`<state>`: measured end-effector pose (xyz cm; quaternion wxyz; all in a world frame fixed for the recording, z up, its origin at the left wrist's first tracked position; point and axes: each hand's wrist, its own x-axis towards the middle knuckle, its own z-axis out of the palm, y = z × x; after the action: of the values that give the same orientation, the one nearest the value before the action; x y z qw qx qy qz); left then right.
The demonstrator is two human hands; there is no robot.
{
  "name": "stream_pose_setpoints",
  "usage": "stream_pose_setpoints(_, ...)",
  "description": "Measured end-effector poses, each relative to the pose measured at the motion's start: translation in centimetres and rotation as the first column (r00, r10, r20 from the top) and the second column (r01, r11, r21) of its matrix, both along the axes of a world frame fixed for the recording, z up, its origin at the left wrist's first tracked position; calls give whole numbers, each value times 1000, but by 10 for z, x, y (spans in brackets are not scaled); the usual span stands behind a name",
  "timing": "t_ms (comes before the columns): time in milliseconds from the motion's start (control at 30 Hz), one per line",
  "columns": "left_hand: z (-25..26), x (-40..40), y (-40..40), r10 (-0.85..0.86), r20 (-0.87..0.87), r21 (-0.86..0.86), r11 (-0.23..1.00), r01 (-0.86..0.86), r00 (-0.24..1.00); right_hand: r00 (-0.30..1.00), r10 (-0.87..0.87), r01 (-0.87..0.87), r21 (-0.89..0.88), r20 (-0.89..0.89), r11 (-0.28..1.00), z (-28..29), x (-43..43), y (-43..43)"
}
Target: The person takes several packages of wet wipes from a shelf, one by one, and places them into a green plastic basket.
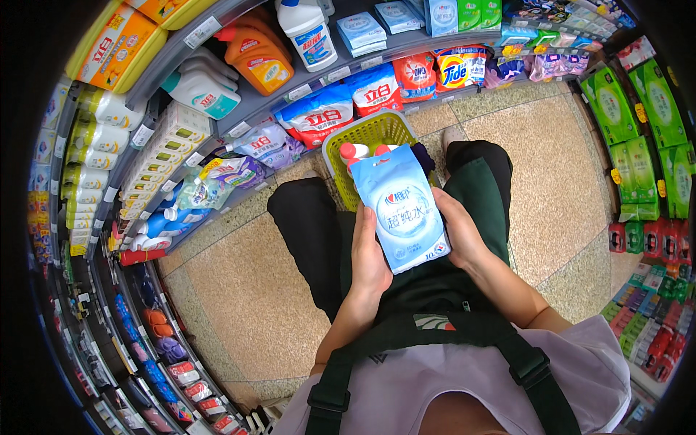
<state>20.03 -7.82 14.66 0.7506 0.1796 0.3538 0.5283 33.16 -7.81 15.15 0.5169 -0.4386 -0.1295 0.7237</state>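
Observation:
Between my two hands is a light blue pack of wet wipes, its printed front facing up. My left hand grips its left edge, thumb towards the front. On the right edge, my right hand closes around the pack's side. Just beyond the pack, a yellow-green plastic basket stands on the floor between my knees, against the shelf. Inside it are white bottles with pink-red caps and a dark purple item; the pack hides part of the basket.
Shelves curve around the front and left. Bagged laundry detergent lines the lower shelf, with an orange bottle, a white bottle and wipes packs above. Green tissue packs fill the right shelf. Tiled floor extends around my legs.

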Motion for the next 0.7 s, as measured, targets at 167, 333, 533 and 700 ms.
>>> stream_pose_setpoints(167,-1,0,1,-34,-54,22,999,36,998,999,31,-31,8,14,999,-7,4,5)
stream_pose_setpoints(333,-2,1,4,-86,-183,84,991,103,979,999,36,-36,14,16,999,-1,5,9)
stream_pose_setpoints(533,-4,-1,5,-137,-167,39,989,146,976,974,208,-212,45,89,976,0,8,11)
stream_pose_setpoints(700,-6,-2,10,-148,64,-13,989,149,987,979,204,-204,-83,-18,975,-17,18,23)
